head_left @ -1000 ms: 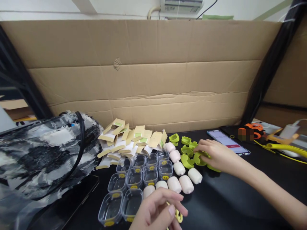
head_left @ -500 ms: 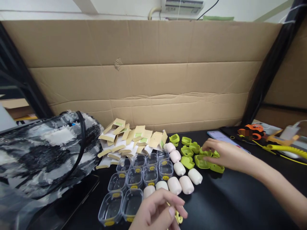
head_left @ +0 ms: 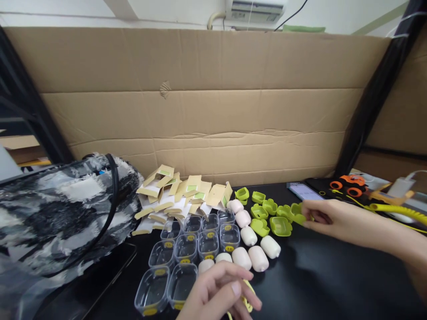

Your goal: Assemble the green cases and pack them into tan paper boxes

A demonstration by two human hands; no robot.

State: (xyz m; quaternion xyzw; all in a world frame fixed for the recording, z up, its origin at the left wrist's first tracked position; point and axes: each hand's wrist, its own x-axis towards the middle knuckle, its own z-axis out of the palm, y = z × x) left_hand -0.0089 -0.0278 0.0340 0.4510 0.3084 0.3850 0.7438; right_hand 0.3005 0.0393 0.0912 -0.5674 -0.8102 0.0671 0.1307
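My right hand [head_left: 328, 219] reaches in from the right and pinches a lime-green plastic piece [head_left: 298, 214] at the right end of a cluster of green pieces [head_left: 267, 213]. My left hand [head_left: 218, 291] is low at the front, fingers curled over a small yellow loop [head_left: 247, 301]. Beside it lie several pale pink oval cases [head_left: 253, 249] and a group of clear plastic boxes with yellow smiley stickers [head_left: 187, 249]. A heap of tan and white folded cards [head_left: 180, 198] sits behind the boxes.
A tall cardboard sheet [head_left: 213, 111] walls off the back of the black table [head_left: 316, 284]. A fuzzy black-and-white bag [head_left: 63, 209] fills the left. A phone [head_left: 304, 191], an orange tool [head_left: 348, 184] and a yellow coiled cable [head_left: 400, 209] lie at the right.
My right hand has drawn back to the right, off the green cluster, now gripping one green piece at its edge. My left hand has barely moved.
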